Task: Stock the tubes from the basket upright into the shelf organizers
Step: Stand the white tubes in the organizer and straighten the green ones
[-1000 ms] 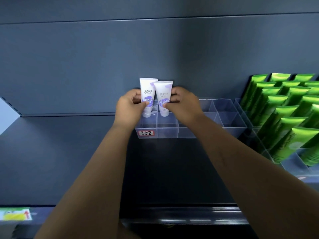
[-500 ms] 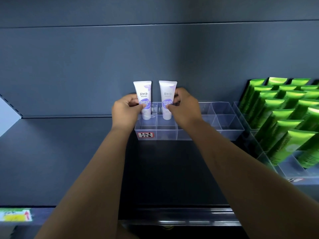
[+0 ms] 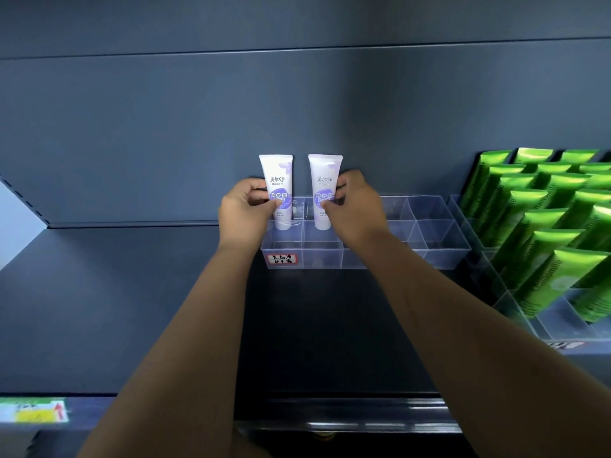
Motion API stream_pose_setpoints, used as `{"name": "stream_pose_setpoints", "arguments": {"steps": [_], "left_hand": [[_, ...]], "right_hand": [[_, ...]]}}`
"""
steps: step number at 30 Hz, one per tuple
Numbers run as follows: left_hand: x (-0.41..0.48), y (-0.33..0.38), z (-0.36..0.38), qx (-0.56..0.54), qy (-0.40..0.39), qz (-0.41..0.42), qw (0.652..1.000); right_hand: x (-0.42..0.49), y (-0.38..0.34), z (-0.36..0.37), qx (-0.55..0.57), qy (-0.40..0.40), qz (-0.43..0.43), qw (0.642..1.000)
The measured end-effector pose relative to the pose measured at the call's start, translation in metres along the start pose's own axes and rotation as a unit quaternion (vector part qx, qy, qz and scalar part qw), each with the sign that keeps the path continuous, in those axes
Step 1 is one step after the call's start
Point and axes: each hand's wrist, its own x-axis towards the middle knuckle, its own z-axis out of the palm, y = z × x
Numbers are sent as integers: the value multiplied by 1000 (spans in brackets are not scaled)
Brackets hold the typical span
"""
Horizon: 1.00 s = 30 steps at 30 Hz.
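Tubes stand upright, cap down, in the back left corner of the clear organizer (image 3: 330,260): the left tube (image 3: 277,193) in its end compartment, the right tube (image 3: 324,193) in the one beside it. Whether they are fully seated, I cannot tell. The left hand (image 3: 243,213) pinches the left tube at its middle, and the right hand (image 3: 355,209) pinches the right tube likewise; neither is released. Every other compartment I can see is unfilled, so I judge the stocking barely begun. A handwritten label (image 3: 281,259) sits on the organizer's front wall. Right of the organizer, green tubes (image 3: 545,226) pack a neighbouring organizer (image 3: 555,328). No basket shows.
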Motion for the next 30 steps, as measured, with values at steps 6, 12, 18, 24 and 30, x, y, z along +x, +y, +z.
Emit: {"name": "stream_pose_setpoints", "arguments": {"steps": [6,12,18,24,30], "left_hand": [[1,-4,-3,-4,-34,-11,999],[4,-7,1,34,-20,-26,999],[3,-6,1,15,-10,-30,999],[3,-3,2,29,-11,-44,999],[3,2,2,42,-27,-57,997]], "right_hand": [[0,0,-1,1,14,1,1000],[-1,0,0,0,16,3,1000],[-1,0,2,-18,16,-1,1000],[-2,-2,1,-27,18,-2,999],[-3,-2,1,-24,11,-3,1000]]}}
